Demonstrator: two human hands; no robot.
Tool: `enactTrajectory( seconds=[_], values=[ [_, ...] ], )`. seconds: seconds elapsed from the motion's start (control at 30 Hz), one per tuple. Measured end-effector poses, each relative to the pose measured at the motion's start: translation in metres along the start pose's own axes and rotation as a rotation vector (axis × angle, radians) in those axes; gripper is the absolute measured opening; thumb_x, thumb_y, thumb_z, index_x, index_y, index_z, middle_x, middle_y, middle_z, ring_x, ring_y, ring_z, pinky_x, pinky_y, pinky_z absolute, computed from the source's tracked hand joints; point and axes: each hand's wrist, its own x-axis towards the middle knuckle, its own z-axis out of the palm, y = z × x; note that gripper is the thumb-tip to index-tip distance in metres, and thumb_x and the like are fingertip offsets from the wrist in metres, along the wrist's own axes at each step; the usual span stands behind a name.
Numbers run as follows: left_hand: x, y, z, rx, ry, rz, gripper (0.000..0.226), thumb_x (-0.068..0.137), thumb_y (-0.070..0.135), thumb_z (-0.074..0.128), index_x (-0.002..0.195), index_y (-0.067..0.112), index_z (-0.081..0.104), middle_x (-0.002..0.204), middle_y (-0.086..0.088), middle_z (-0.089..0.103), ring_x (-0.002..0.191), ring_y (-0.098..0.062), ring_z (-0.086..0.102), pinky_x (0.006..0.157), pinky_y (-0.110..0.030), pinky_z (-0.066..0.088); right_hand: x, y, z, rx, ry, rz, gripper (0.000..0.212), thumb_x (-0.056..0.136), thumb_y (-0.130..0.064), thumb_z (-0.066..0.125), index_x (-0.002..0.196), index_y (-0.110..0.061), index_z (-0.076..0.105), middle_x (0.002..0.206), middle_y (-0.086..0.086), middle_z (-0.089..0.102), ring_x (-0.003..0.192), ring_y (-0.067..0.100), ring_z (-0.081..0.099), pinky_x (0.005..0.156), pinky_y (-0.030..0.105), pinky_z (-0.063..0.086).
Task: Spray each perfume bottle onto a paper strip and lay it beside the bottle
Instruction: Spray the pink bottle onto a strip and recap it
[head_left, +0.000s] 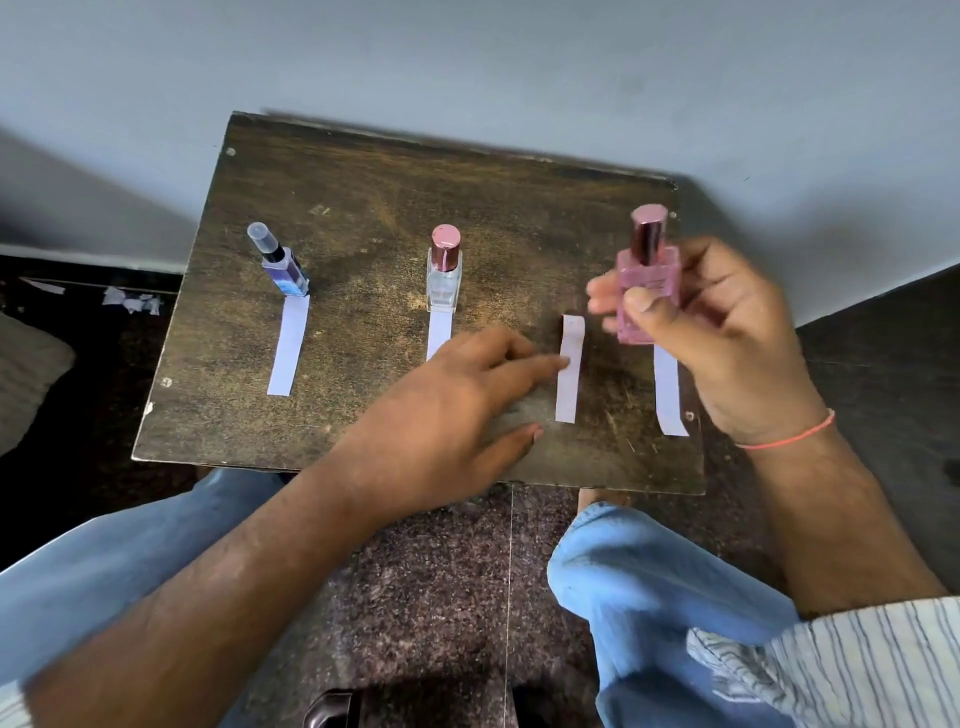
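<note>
Where the small wooden table (363, 218) backs against the grey wall (467, 52), its far edge has no room behind it, while the near edge hangs over the person's knees in blue jeans (649, 597) and the speckled floor (441, 571); bare wood lies open between the bottles and along the back of the top. Three bottles belong to the job: a blue bottle (288, 273) with a clear cap stands at the left, tilted in this wide view, a clear bottle (444, 283) with a pink metallic cap stands in the middle, and a pink bottle (647, 291) with a dark pink cap is lifted above the right side of the table. A white paper strip (288, 345) lies just in front of the blue bottle, a second strip (439, 332) in front of the clear one, a third strip (570, 369) lies right of centre, and a fourth strip (667, 395) reaches almost to the near right edge. The right hand (727, 332) grips the pink bottle, thumb across its front and fingers curled round its sides. The left hand (452, 410) is spread low over the table, fingers fairly straight, with a fingertip touching the third strip's left edge; it holds nothing. Torn paper scraps (130, 300) lie on the floor at the left.
</note>
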Motion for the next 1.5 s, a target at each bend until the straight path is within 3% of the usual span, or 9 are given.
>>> enactTrajectory(
  seconds=[0.13, 0.23, 0.3, 0.47, 0.6, 0.7, 0.93, 1.1, 1.5],
  values=[
    [-0.001, 0.010, 0.005, 0.189, -0.123, 0.038, 0.064, 0.102, 0.055, 0.061, 0.161, 0.034, 0.043, 0.162, 0.010, 0.036, 0.144, -0.013, 0.034, 0.124, -0.043, 0.041, 0.003, 0.007, -0.013, -0.133, 0.093, -0.082, 0.026, 0.093, -0.011, 0.080, 0.113, -0.026, 0.072, 0.107, -0.009, 0.077, 0.100, 0.008, 0.069, 0.088, 0.038, 0.062],
    [-0.001, 0.015, 0.011, 0.272, -0.179, 0.056, 0.069, 0.102, 0.060, 0.057, 0.163, 0.036, 0.037, 0.171, 0.013, 0.024, 0.147, -0.015, 0.029, 0.124, -0.045, 0.036, 0.006, 0.013, -0.015, -0.233, 0.134, -0.081, 0.024, 0.088, -0.024, 0.086, 0.107, -0.034, 0.076, 0.105, 0.015, 0.075, 0.091, 0.017, 0.063, 0.078, 0.054, 0.057],
    [-0.002, 0.015, 0.013, 0.287, -0.197, 0.054, 0.070, 0.102, 0.062, 0.055, 0.164, 0.035, 0.036, 0.172, 0.014, 0.024, 0.146, -0.016, 0.030, 0.123, -0.045, 0.037, 0.007, 0.016, -0.014, -0.256, 0.133, -0.062, 0.024, 0.085, -0.030, 0.089, 0.105, -0.034, 0.077, 0.104, 0.016, 0.077, 0.085, 0.016, 0.062, 0.072, 0.056, 0.054],
    [-0.002, 0.013, 0.016, 0.304, -0.212, 0.048, 0.070, 0.103, 0.061, 0.053, 0.165, 0.036, 0.033, 0.171, 0.018, 0.026, 0.145, -0.015, 0.031, 0.121, -0.044, 0.038, 0.005, 0.025, -0.014, -0.317, 0.107, 0.028, 0.035, 0.083, -0.019, 0.094, 0.112, -0.029, 0.079, 0.090, -0.014, 0.077, 0.066, -0.004, 0.051, 0.066, 0.017, 0.043],
    [-0.001, 0.013, 0.016, 0.303, -0.216, 0.043, 0.069, 0.103, 0.059, 0.055, 0.165, 0.037, 0.033, 0.171, 0.019, 0.026, 0.145, -0.014, 0.030, 0.122, -0.044, 0.037, 0.006, 0.028, -0.012, -0.423, 0.038, 0.049, 0.036, 0.082, -0.022, 0.095, 0.116, -0.022, 0.081, 0.104, 0.002, 0.083, 0.086, 0.011, 0.072, 0.081, 0.043, 0.061],
    [-0.001, 0.013, 0.017, 0.304, -0.220, 0.046, 0.069, 0.103, 0.059, 0.055, 0.165, 0.036, 0.034, 0.170, 0.018, 0.027, 0.145, -0.015, 0.030, 0.121, -0.044, 0.037, 0.007, 0.029, -0.012, -0.464, 0.037, 0.031, 0.036, 0.083, -0.026, 0.095, 0.117, -0.025, 0.082, 0.103, -0.001, 0.084, 0.091, 0.025, 0.076, 0.086, 0.050, 0.062],
    [-0.001, 0.012, 0.017, 0.298, -0.225, 0.032, 0.070, 0.103, 0.060, 0.055, 0.165, 0.035, 0.035, 0.171, 0.018, 0.028, 0.146, -0.016, 0.030, 0.121, -0.045, 0.038, 0.008, 0.032, -0.008, -0.469, 0.049, -0.036, 0.033, 0.085, -0.028, 0.092, 0.116, -0.022, 0.083, 0.104, 0.000, 0.084, 0.093, 0.023, 0.080, 0.090, 0.048, 0.065],
    [0.000, 0.013, 0.016, 0.283, -0.237, 0.021, 0.070, 0.103, 0.061, 0.052, 0.165, 0.035, 0.034, 0.170, 0.018, 0.027, 0.146, -0.015, 0.029, 0.121, -0.045, 0.037, 0.008, 0.032, -0.005, -0.430, 0.065, -0.059, 0.034, 0.086, -0.020, 0.092, 0.118, -0.016, 0.082, 0.108, -0.002, 0.084, 0.102, 0.014, 0.081, 0.097, 0.036, 0.064],
    [-0.001, 0.018, 0.020, 0.265, -0.229, 0.016, 0.071, 0.104, 0.061, 0.053, 0.166, 0.035, 0.032, 0.170, 0.021, 0.024, 0.143, -0.012, 0.027, 0.123, -0.043, 0.034, 0.013, 0.036, -0.007, -0.463, 0.093, -0.107, 0.033, 0.088, -0.023, 0.090, 0.119, -0.017, 0.082, 0.112, -0.004, 0.084, 0.107, 0.013, 0.080, 0.098, 0.046, 0.064]
  ],
)
